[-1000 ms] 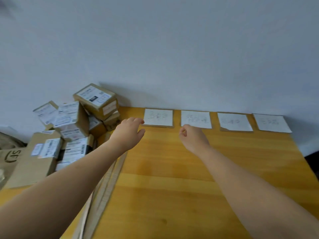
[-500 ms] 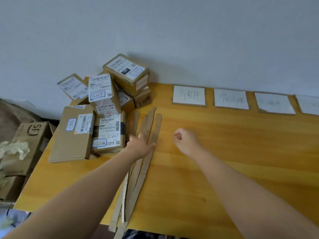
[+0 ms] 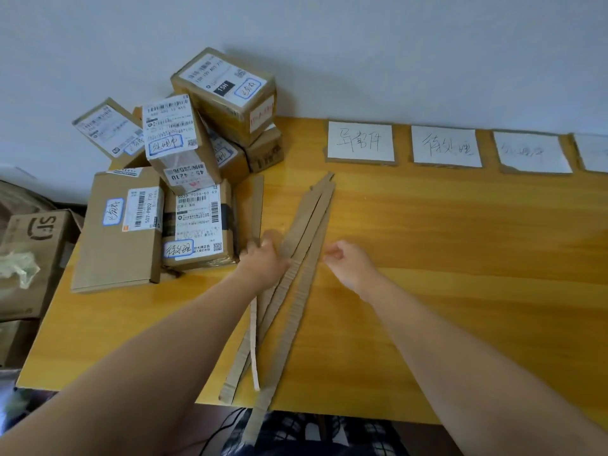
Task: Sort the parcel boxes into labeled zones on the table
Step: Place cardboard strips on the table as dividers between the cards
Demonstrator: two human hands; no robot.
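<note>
A pile of brown parcel boxes with white shipping labels fills the table's far left corner. A large box [image 3: 227,90] sits on top, a tall box [image 3: 174,139] leans below it, and a flat box [image 3: 121,232] lies in front. Beside the flat one lies a low box [image 3: 197,225]. Paper zone labels lie along the wall: the first [image 3: 360,141], the second [image 3: 445,146], the third [image 3: 531,153] and a fourth [image 3: 592,153] cut by the frame edge. My left hand [image 3: 263,258] rests on cardboard strips next to the low box, holding nothing. My right hand [image 3: 345,261] hovers loosely curled and empty.
Several long cardboard strips [image 3: 306,232] lie diagonally across the yellow wooden table [image 3: 460,241] and overhang its near edge. A brown carton [image 3: 33,245] stands on the floor left of the table. A white wall runs behind.
The view has swung left and down, bringing the parcel pile and strips closer. Both hands have drawn back from the zone labels; the left one now lies on the strips by the low box.
</note>
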